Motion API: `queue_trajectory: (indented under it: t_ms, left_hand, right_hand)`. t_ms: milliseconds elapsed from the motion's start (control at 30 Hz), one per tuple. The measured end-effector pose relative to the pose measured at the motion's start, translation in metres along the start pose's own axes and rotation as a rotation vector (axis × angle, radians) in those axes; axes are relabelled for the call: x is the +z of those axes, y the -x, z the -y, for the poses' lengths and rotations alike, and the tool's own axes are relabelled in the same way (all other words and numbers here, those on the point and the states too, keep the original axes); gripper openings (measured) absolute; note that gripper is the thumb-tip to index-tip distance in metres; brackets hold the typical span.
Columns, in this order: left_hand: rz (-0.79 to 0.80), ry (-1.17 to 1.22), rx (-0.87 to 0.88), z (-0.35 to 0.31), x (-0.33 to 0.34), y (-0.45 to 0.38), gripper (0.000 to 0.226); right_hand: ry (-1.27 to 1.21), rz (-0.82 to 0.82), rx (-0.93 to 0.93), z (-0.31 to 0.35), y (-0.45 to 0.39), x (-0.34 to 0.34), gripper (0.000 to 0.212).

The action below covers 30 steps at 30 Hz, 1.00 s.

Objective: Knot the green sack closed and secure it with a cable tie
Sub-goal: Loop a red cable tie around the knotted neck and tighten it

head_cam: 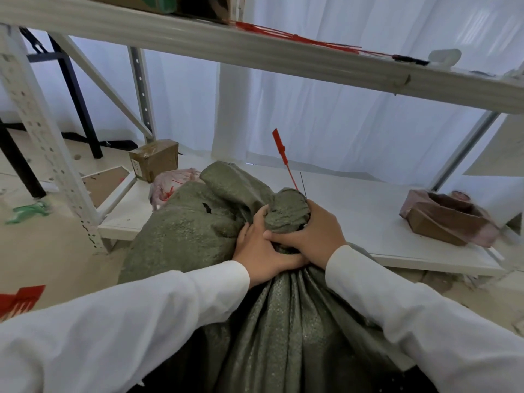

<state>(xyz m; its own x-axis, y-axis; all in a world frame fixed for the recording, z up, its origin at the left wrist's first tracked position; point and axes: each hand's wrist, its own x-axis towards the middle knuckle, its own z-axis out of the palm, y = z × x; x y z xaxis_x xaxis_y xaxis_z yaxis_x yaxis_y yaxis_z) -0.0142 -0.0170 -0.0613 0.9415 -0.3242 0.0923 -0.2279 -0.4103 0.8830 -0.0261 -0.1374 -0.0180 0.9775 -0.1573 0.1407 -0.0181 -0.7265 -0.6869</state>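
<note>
Right hand is clamped round the bunched neck of the green sack, fingers curled under the knob of fabric at the top, w/ the red cable tie sticking up from behind that knob. Left hand grips the gathered cloth just below, thumb tucked under the right palm; both hands touching each other, so the neck is pinched at two levels. Sack itself leans on the low shelf board of the white rack, its body falling towards the camera between the two white sleeves.

Judged step: neck is twisted/knotted, tie looks threaded but can't tell if it's cinched — its loop is hidden by the fingers.

To do it well:
- Keep the left hand squeezing below so the twist doesn't unwind.
- Tie should sit in the narrow waist under the knob, not on the bulge, or it'll slip off.
- Pull the tail straight along its own line, steady, not sideways.
- Woven fabric looks coarse & springy, prob. wants to open up, so don't ease the grip until the tie bites.

Spare red ties lie on the upper shelf if this one fails. Brown box and pink bag sit behind the sack, not in the way.
</note>
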Motion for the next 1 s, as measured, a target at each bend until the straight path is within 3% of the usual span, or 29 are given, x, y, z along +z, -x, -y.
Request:
queue_trajectory:
  t_ms: [100,233,333,433,500,600,800,933,1000]
  left_hand:
    - [0.041,-0.017,-0.015,0.001,-0.002,-0.002,0.112]
    - [0.026,-0.045,0.000,0.002,-0.002,-0.008,0.061]
    - [0.028,-0.049,0.003,-0.004,-0.005,-0.007,0.049]
    - [0.094,-0.008,-0.021,-0.006,-0.010,-0.012,0.053]
    - [0.145,-0.016,-0.015,-0.002,-0.010,-0.016,0.065]
    - [0.182,-0.060,-0.008,0.004,-0.010,-0.019,0.065]
    - [0.128,-0.096,0.024,0.008,-0.006,-0.017,0.055]
    - [0.071,-0.017,-0.106,0.001,-0.002,-0.005,0.089]
    - [0.046,-0.007,-0.113,-0.004,-0.001,-0.002,0.092]
  right_hand:
    - [0.031,0.049,0.010,0.002,-0.003,-0.002,0.083]
    - [0.066,0.241,-0.040,0.006,-0.003,-0.019,0.068]
    - [-0.021,0.317,-0.059,0.007,-0.003,-0.035,0.050]
    - [-0.205,0.218,-0.025,0.005,-0.006,-0.053,0.017]
    - [-0.252,0.220,-0.034,0.002,-0.011,-0.061,0.036]
    - [0.086,0.359,-0.147,0.002,-0.015,-0.053,0.075]
    - [0.361,0.169,-0.154,0.008,-0.013,-0.035,0.065]
    - [0.382,0.105,-0.027,0.005,-0.010,-0.025,0.062]
    - [0.367,0.099,0.009,0.005,-0.010,-0.024,0.061]
